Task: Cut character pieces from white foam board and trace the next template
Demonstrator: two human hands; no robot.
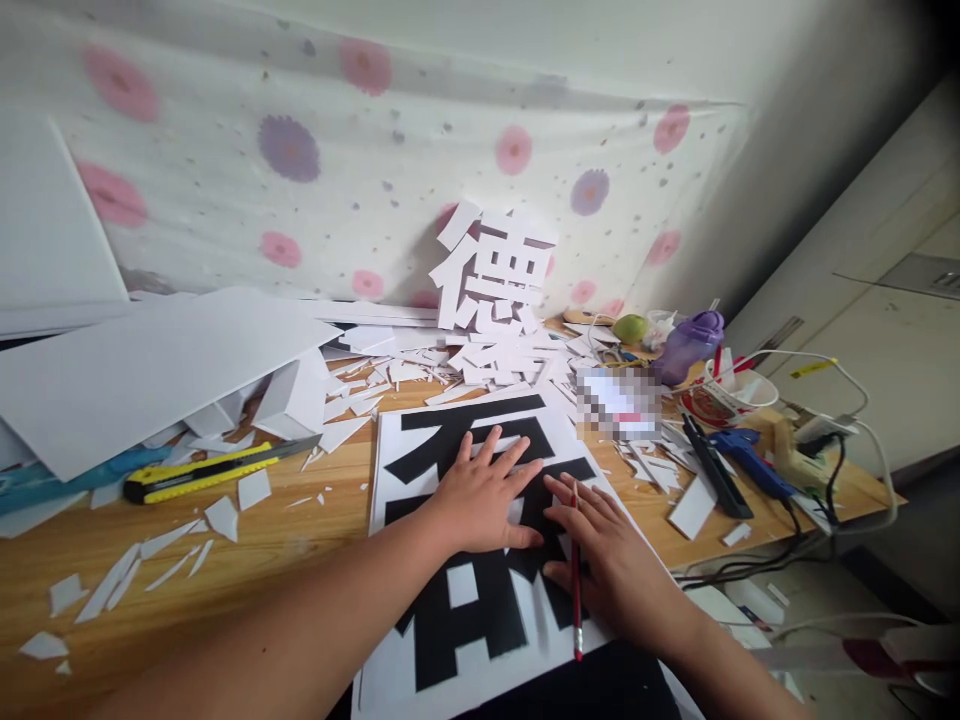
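A white sheet printed with a large bold black character (480,660) lies in front of me, apparently over white board. My left hand (487,490) rests flat on its middle, fingers spread, holding nothing. Close beside it, my right hand (600,545) lies on the sheet's right part. A red pencil (577,600) is tucked between that hand's fingers, its eraser end pointing toward me. Past the sheet, a white cut-out character (495,270) leans upright against the patterned wall covering.
A yellow utility knife (202,475) with its blade out lies left, among white scraps (116,580). Large white boards (157,370) are stacked behind it. On the right are a blue glue gun (750,460), a purple bottle (688,345), a paper bowl (731,395) and cables.
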